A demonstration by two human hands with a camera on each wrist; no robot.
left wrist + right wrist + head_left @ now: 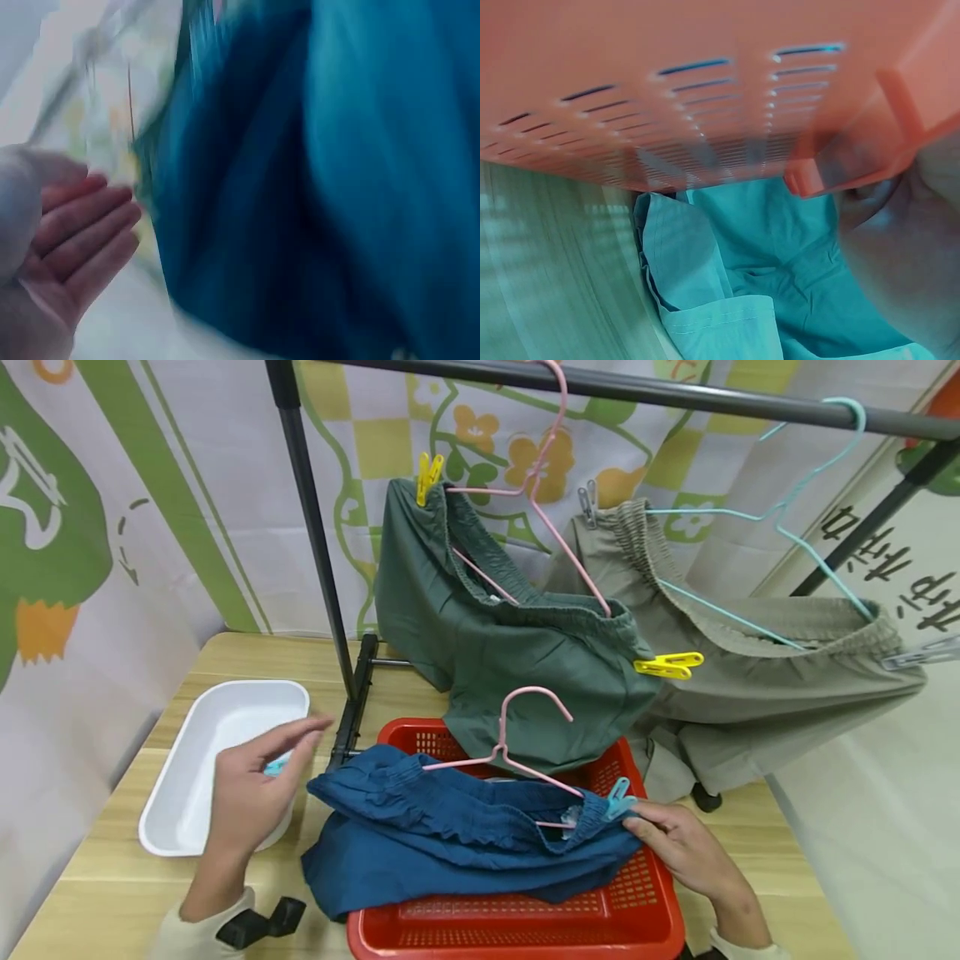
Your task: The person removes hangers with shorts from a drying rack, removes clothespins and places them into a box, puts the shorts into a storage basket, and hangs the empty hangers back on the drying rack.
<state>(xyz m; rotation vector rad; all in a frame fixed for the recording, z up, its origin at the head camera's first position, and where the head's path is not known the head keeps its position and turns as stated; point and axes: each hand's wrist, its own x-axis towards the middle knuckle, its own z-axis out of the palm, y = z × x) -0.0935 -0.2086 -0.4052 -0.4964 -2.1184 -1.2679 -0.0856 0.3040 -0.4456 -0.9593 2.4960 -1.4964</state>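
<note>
Blue elastic-waist shorts (465, 827) lie across the red basket (667, 910), with a pink hanger (501, 727) in the waistband. A light blue clothespin (618, 797) clips their right end. There, my right hand (686, 852) pinches the waistband's edge between thumb and fingers; the basket partly hides this hand in the right wrist view. My left hand (255, 785) hovers over the white tray (168, 810), left of the shorts, its fingers extended and apart from the cloth. A bit of light blue clothespin (276, 766) shows behind that hand. The left wrist view is blurred.
A black rack (311, 510) stands behind the basket. From its bar hang dark green shorts (517, 652) on a pink hanger with yellow clothespins (669, 666), and grey-beige trousers (750, 693) on a turquoise hanger (787, 510) with grey clothespins. A wooden table (82, 877) lies underneath.
</note>
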